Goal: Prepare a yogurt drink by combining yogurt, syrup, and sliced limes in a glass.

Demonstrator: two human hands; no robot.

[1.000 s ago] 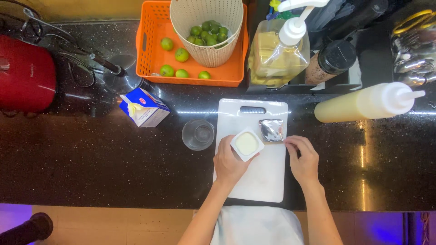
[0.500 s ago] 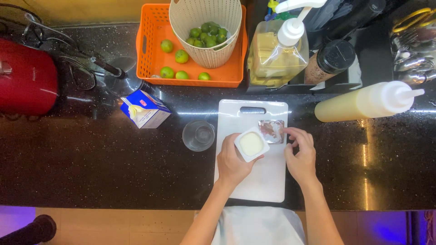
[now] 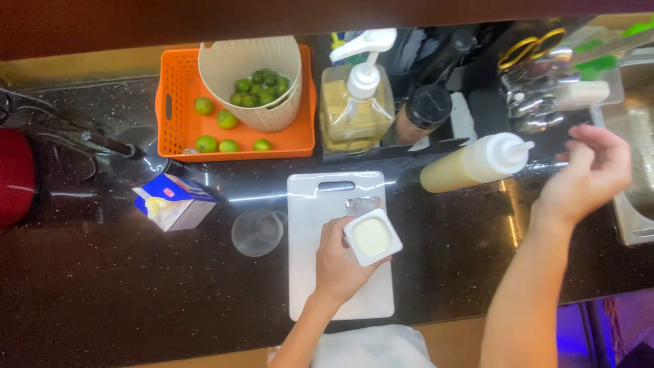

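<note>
Yogurt cup [image 3: 372, 237], small, square and white, sits open in the left hand [image 3: 338, 262] over a white cutting board [image 3: 310, 272] on a dark speckled counter [image 3: 102, 293]. The fingers wrap the cup's sides from below and the thumb presses its near wall, so the pale, smooth filling faces straight up at the camera. A scrap of foil lid [image 3: 362, 204] lies on the board just beyond the cup.

The right hand [image 3: 590, 174] is raised well off to the right, near the edge of a metal sink [image 3: 630, 225], fingers loosely curled with thumb and fingertips drawn toward each other; whether anything is pinched between them cannot be told.

An empty glass [image 3: 257, 232] stands just left of the board, with a small blue-and-white carton [image 3: 174, 202] beyond it. A squeeze bottle [image 3: 473, 163] of yellowish liquid lies on its side to the right of the board. Behind are an orange basket [image 3: 178, 88] with loose limes [image 3: 216, 131] and a beige tub [image 3: 248, 58] of more limes, a pump bottle [image 3: 356, 102] and a dark-lidded jar [image 3: 422, 112].

Handling an open, full cup one-handed seems to call for a level rim and a light squeeze, since thin walls would likely buckle and push the filling over the edge. Keeping it above the board looks sensible, so any drip lands there.
</note>
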